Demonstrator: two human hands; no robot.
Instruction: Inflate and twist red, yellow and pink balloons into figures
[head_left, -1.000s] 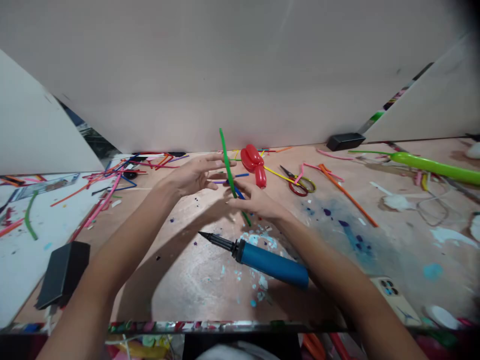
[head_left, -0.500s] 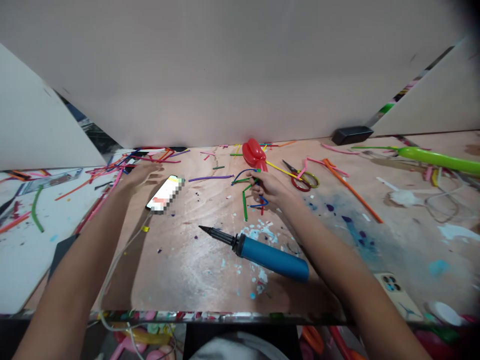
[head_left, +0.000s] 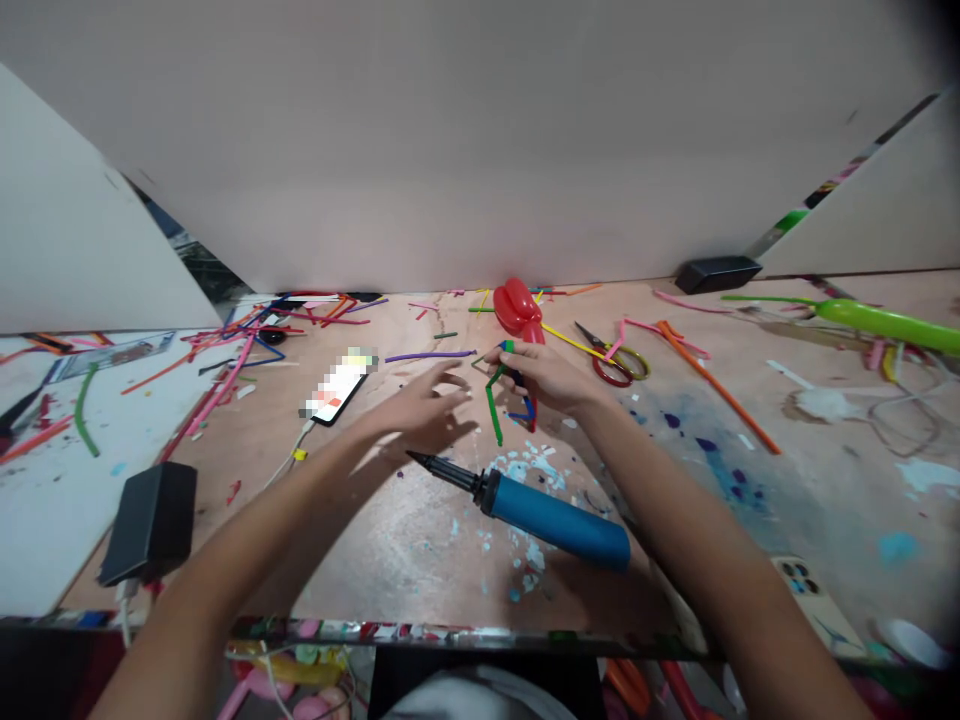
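My right hand is closed around a bundle of thin balloons, with green and blue lengths hanging below its fingers. Just behind that hand a red inflated balloon rises, its lower part meeting the fingers. My left hand hovers over the table to the left of the bundle, fingers apart and holding nothing. A blue hand pump with a black nozzle lies in front of both hands. Behind the left hand is a purple uninflated balloon.
Scissors and an orange balloon lie to the right. A lit phone with a cable is at left, near a black box. Another phone sits at the right front edge. Panels stand behind the table.
My left hand has moved right and nearer, from beyond the lit phone to beside the bundle. My right hand still holds the balloons. The view has shifted slightly, uncovering the black box.
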